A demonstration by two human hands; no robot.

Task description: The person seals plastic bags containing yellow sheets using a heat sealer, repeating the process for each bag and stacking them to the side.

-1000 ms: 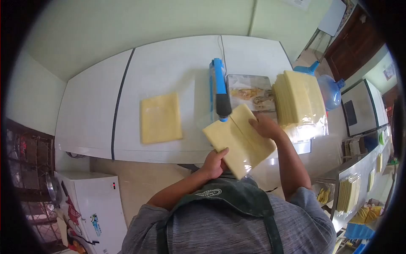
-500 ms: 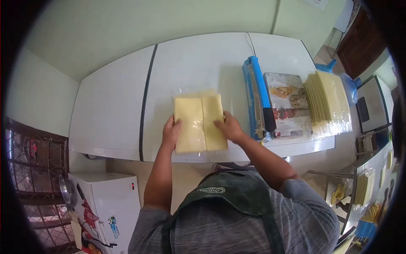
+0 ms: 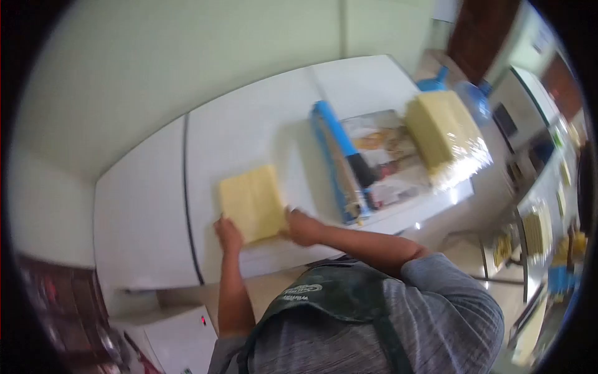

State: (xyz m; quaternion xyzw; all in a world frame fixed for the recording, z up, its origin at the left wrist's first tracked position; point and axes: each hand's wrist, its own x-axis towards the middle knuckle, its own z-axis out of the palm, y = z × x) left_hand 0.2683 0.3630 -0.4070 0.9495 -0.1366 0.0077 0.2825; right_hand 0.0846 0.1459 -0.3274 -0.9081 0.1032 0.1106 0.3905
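As the yellow packet (image 3: 252, 202) is steadied on the white table (image 3: 152, 209), its edges are pinched by left hand (image 3: 229, 235) and right hand (image 3: 304, 227), finger spread blurred.

Lighting moderately bright, source out of frame. Soft shadow falls left of the blue sealer (image 3: 339, 140); glare on plastic wrap (image 3: 464, 159) and the tabletop's (image 3: 146, 206) near right corner. Motion blur throughout, hands (image 3: 229, 235) included. Edges curved, corners black.
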